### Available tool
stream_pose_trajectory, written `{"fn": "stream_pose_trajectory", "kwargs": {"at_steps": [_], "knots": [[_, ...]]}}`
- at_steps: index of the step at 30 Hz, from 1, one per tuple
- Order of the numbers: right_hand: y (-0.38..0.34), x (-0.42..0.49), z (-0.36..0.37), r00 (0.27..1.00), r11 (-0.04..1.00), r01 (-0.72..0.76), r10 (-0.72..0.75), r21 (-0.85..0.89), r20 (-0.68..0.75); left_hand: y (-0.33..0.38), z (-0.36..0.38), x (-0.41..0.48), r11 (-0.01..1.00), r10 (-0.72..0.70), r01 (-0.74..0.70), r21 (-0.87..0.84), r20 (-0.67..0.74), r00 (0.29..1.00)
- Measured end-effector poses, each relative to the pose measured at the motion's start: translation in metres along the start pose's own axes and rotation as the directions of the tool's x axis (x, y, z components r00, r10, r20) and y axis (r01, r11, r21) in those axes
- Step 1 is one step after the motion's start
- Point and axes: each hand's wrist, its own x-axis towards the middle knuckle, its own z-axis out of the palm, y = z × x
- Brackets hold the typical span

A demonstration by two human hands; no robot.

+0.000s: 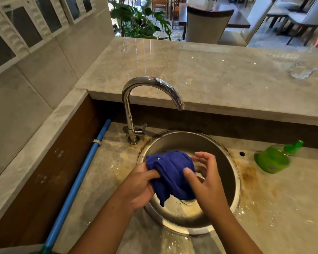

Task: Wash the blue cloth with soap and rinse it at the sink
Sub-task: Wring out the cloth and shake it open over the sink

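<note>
Left hand [138,187] grips bunched dark-blue fabric cloth [171,173] over round steel sink [173,142]; right hand [207,184] loose, fingers spread (thumb touching cloth). Green plastic soap bottle [272,160] lies right of it.

The sink [236,180] sits in the near countertop [283,208], with the tap [126,110] standing at its far left edge and arching over the bowl. Above the bowl, the cloth [171,171] hangs between the left hand [138,187], which grips it from the left, and the right hand [207,182], which touches it from the right. A soap bottle [272,159] lies on the countertop right of the sink. A pipe [77,182] runs along the countertop's left side. Behind, a raised ledge [209,74] carries a glass [301,69] at far right, and a plant [136,21] and chairs [206,22] stand beyond.
</note>
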Motion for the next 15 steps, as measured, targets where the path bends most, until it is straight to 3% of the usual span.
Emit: {"fn": "stream_pose_trajectory", "kwargs": {"at_steps": [2,4,8,10,12,13,15], "knots": [[0.002,-0.006,0.001,0.979,0.958,0.186,-0.163,-0.220,0.121,-0.001,0.002,0.002,0.997,-0.002,-0.001,-0.078,-0.041,0.999],[0.013,-0.007,0.006,0.948,0.889,0.289,-0.215,-0.354,0.233,0.000,0.003,0.002,0.993,-0.004,-0.001,-0.115,-0.047,0.999],[0.020,0.001,0.011,0.959,0.906,0.282,-0.258,-0.315,0.116,0.006,0.003,0.000,0.991,-0.019,0.018,-0.132,-0.009,1.000],[0.018,0.008,0.011,0.993,0.987,0.114,-0.110,-0.115,0.040,0.013,-0.001,-0.002,0.992,-0.026,0.026,-0.120,0.007,1.000],[0.014,0.017,0.006,0.987,0.971,-0.158,0.156,0.178,0.025,0.020,-0.007,-0.004,0.994,-0.034,0.036,-0.100,0.022,0.999],[0.015,0.021,0.003,0.957,0.905,-0.291,0.280,0.310,0.080,0.022,-0.012,-0.004,0.995,-0.037,0.039,-0.094,0.026,0.999],[0.023,0.027,0.000,0.848,0.660,-0.525,0.459,0.537,0.264,0.025,-0.020,-0.005,0.995,-0.040,0.044,-0.090,0.045,0.998]]}}
